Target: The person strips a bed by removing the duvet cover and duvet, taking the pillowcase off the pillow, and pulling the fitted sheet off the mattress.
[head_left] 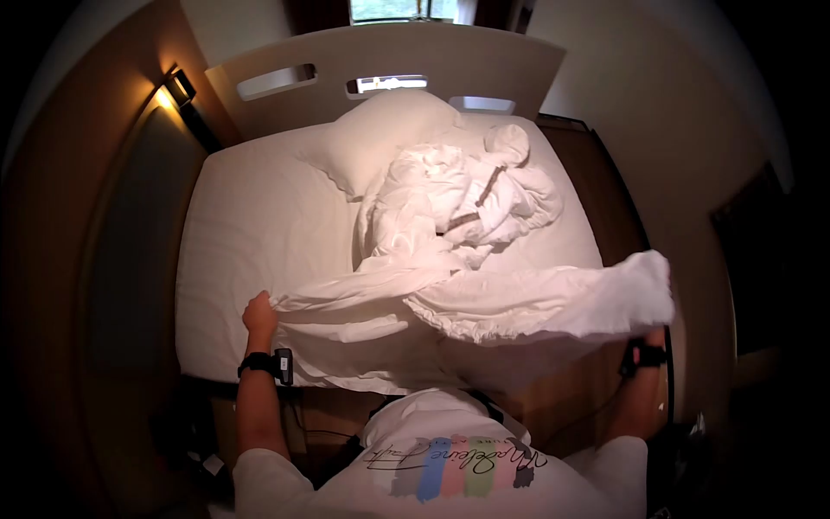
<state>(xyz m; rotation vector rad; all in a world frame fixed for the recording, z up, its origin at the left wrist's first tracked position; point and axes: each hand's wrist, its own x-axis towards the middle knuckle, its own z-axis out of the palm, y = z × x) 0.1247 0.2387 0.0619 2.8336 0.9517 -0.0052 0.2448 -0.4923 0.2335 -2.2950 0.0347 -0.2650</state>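
Observation:
A white duvet cover [519, 298] stretches across the near part of the bed, between my two raised hands. My left hand [259, 315] is closed on its left edge, which pulls into long folds. On the right, the cloth's corner hangs over my right hand [657, 336] and hides the fingers; the cloth is lifted there, held out past the mattress side. A puckered seam runs along the lower edge near the middle. Farther up, the rest of the white bedding [428, 186] lies in a bunched heap, with two dark narrow gaps showing in it.
A white pillow [389, 130] leans near the headboard [475, 65], which has slot openings. The mattress [251, 199] has a white sheet. A lit wall lamp [180, 88] is at the left. Cables [324, 432] hang below the bed's near edge. Wooden floor shows on the right.

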